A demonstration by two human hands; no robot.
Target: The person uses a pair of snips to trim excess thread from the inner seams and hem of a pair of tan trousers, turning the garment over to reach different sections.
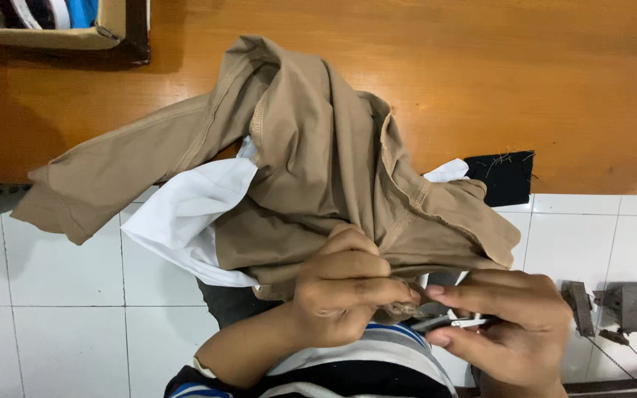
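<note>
Below the table (pixel 569 110), left hand (pixel 340 291) pinches tan garment (pixel 318 147); right hand (pixel 510 324) grips snips (pixel 455 321).

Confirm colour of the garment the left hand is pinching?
Tan-brown garment with a white lining, pinched by the left hand; head view.

You are in a sewing workshop: a tan garment (pixel 318 169) on a wooden surface (pixel 540 88), a thread box (pixel 46 26), tiled floor (pixel 60 324).

Orange wooden table (pixel 481 66), white tiled floor (pixel 60 324)
</note>
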